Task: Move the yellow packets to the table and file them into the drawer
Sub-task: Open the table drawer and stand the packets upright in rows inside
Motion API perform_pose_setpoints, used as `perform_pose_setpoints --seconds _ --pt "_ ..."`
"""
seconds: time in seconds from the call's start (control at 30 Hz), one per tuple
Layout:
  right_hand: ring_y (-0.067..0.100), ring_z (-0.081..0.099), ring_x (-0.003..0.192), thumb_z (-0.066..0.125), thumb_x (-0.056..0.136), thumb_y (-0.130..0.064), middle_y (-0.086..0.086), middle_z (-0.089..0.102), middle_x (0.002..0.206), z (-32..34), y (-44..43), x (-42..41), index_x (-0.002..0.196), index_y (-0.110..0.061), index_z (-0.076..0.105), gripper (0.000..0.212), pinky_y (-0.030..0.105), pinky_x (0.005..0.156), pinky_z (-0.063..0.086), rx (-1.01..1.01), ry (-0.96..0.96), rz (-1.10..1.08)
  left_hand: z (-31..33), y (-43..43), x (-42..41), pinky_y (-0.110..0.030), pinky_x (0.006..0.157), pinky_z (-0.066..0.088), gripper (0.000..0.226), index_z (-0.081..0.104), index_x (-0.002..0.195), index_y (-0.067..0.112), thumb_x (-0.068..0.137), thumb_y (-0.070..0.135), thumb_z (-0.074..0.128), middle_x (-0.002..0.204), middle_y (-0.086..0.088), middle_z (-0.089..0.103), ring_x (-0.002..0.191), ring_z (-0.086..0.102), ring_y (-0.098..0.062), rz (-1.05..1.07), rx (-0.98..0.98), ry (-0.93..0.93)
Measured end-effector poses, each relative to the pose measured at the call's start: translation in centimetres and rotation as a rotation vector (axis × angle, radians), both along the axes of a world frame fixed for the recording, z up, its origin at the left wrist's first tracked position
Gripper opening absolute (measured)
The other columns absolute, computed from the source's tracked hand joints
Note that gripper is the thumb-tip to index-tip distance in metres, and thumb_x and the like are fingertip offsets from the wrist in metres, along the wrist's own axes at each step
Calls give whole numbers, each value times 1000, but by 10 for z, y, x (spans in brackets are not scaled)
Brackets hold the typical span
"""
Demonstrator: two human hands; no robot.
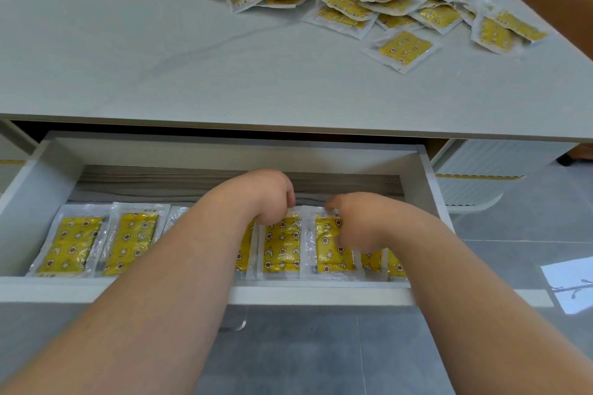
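A white drawer [426, 176] is pulled out below the grey table [128, 42]. Several yellow packets lie in a row along its front, leaning on one another. Both my hands are inside the drawer. My left hand [269, 196] has its fingers curled over the top edge of one packet [282, 247] in the middle of the row. My right hand [356, 221] pinches the top edge of the neighbouring packet [327, 253] and covers part of it. My forearms hide some of the row. A loose heap of yellow packets [362, 0] lies on the table at the far right.
The back half of the drawer shows bare grey-wood bottom [160, 186]. A clear handle [236, 325] hangs from the drawer front. To the right stands a white ribbed cabinet [481, 176]. Grey floor tiles lie below.
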State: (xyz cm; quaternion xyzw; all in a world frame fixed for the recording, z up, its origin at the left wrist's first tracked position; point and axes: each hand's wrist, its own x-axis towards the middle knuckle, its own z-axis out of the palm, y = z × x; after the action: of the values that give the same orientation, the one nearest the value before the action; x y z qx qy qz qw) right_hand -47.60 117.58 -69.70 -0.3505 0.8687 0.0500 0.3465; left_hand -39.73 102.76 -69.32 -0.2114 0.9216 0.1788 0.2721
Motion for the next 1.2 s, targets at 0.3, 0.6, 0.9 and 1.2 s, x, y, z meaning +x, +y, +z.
perform_pose_setpoints --seconds 0.3,0.6,0.9,1.2 --pt "31 56 120 55 90 -2 7 59 135 11 -1 3 143 -26 51 57 45 102 51 -72 66 -6 6 4 0 -32 96 52 41 65 132 22 95 6 58 130 -2 64 116 60 -23 11 -31 68" --pt "14 64 91 54 95 -9 -4 66 98 83 6 -12 106 -23 67 23 25 70 51 -332 141 -140 81 6 3 -28 68 48 34 70 91 17 100 45 55 83 1 72 78 67 -14 43 -31 196" --pt "32 55 113 47 97 -27 11 59 121 76 -15 -113 116 -18 61 25 44 91 47 -775 657 -551 78 -16 -89 -34 91 47 27 61 124 24 101 35 53 122 4 60 111 56 -18 212 -150 968" --pt "35 37 140 18 100 -64 11 37 156 55 -33 -181 152 -23 39 70 57 110 28 -546 705 -496 54 -63 -199 -51 114 31 72 34 154 17 99 63 26 163 -5 28 148 28 -28 -74 -383 591"
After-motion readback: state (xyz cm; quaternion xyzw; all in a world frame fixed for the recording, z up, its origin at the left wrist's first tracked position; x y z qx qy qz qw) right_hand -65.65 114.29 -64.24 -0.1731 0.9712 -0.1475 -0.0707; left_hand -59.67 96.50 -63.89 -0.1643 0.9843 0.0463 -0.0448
